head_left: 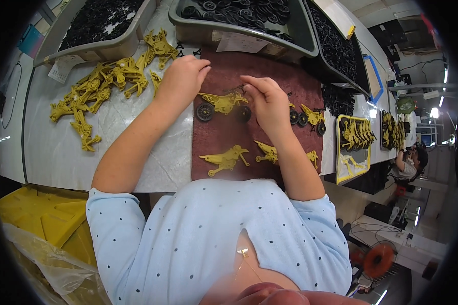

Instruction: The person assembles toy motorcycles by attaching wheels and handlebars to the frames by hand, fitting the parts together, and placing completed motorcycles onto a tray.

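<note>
My left hand [184,76] hovers over the far left edge of the maroon mat [269,66]; its fingers are curled in, and whatever they may hold is hidden. My right hand [267,99] pinches a small dark part [242,87] between thumb and fingers, just above a yellow toy motorcycle body [223,103]. That body lies on the mat with a black wheel [205,112] at its left end and another wheel [244,113] at its right, close to my right hand. Nearer me lies a yellow body without wheels [225,159]. Another yellow body [266,152] is partly behind my right forearm.
Yellow bodies [91,86] pile up on the left. At the back stand a grey bin of black wheels [239,35], a bin of small black parts [86,51] and a black tray [336,46]. To the right are wheeled bodies [313,116] and a yellow-rimmed tray [353,174].
</note>
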A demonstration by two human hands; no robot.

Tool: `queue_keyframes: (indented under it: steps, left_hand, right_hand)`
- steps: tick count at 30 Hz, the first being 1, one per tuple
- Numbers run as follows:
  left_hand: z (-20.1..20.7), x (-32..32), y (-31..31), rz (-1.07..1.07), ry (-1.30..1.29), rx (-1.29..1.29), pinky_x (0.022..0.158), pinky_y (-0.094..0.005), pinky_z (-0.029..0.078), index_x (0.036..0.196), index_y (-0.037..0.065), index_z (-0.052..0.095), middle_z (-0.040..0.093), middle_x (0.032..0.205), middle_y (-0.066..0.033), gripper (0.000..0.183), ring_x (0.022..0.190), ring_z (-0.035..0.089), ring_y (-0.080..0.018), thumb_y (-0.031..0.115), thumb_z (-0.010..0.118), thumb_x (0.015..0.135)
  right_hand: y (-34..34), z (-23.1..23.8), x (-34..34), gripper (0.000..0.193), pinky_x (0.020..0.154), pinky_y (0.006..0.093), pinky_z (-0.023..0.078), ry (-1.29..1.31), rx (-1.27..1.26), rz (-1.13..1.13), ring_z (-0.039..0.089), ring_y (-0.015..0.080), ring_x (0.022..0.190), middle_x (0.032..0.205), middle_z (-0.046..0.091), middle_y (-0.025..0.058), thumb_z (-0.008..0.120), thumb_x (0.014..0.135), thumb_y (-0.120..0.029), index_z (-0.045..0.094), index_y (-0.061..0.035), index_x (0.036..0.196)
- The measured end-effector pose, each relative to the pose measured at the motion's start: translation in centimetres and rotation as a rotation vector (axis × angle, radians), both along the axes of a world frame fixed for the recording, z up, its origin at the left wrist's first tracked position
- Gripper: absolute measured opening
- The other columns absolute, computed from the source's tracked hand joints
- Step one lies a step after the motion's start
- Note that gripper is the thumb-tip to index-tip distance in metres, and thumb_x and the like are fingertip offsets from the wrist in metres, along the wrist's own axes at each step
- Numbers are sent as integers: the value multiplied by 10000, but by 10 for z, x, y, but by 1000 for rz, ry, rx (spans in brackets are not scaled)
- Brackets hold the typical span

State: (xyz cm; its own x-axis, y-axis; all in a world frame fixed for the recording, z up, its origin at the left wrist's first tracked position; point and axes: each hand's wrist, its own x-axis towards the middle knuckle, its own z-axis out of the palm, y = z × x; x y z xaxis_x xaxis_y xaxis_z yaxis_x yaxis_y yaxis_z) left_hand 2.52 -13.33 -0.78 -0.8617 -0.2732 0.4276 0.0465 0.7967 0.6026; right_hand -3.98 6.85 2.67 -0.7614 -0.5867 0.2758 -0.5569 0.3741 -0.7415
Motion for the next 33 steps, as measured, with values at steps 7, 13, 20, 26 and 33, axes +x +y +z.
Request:
queue_keyframes:
  steps: [7,13,20,26,33]
  left_hand:
    - [18,14,21,53,-107,-138,813,-386,484,1071,41,666,619,973,-109,283,929,597,-293,122,690,801]
    - [17,29,37,-209,-207,-202,785,-399,483,906,35,649,599,938,-104,202,933,562,-291,86,707,720]
    - [1,29,50,-173,-203,-232,781,-397,479,815,8,634,585,893,-122,147,921,550,-286,80,672,692]
    - [-1,26,44,-195,-308,-226,829,-388,474,950,-14,658,571,945,-116,293,943,542,-284,73,727,678]
    - [-1,24,42,-224,-271,-201,829,-378,476,972,-19,675,580,922,-120,333,933,550,-285,70,741,657]
  right_hand:
    - [16,4,26,123,600,219,490,-712,-249,20,594,86,689,887,639,71,579,945,-70,604,29,1014]
    - [26,-9,38,114,610,204,461,-566,-48,13,577,77,690,840,621,26,626,891,-77,614,6,969]
    - [24,-16,51,131,591,255,475,-229,17,92,583,102,694,772,574,45,644,830,-22,631,-6,960]
    - [22,-7,50,210,611,266,495,-361,65,110,608,135,684,819,612,87,560,870,42,581,-7,1073]
    - [14,-15,52,125,599,287,498,-101,73,-67,630,182,655,777,648,85,592,868,17,612,-24,985]
